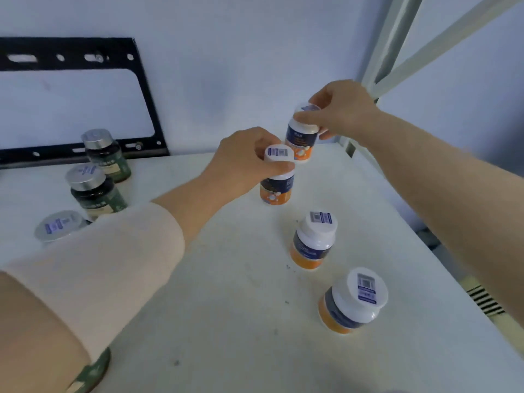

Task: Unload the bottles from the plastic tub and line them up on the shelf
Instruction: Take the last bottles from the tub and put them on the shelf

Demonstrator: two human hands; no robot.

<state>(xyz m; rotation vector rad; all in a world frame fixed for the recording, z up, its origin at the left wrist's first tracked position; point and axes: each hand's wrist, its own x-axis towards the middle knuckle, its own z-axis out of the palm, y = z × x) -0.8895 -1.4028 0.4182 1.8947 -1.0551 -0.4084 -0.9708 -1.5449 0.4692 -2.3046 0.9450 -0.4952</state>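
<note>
Our left hand (243,161) curls its fingers round the white cap of an orange bottle (276,184) upright on the shelf (226,293). Our right hand (341,112) pinches the cap of a second bottle (300,139) just behind it, near the wall. A third bottle (313,242) and a fourth bottle (351,303) stand nearer us, with green bottles (96,191) well apart at the left.

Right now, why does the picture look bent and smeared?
Head view: the wide lens slants the shelf post and stretches the sleeve; the left hand, the right hand and the orange bottles they grip are softly blurred; light is flat, bluish.
</note>
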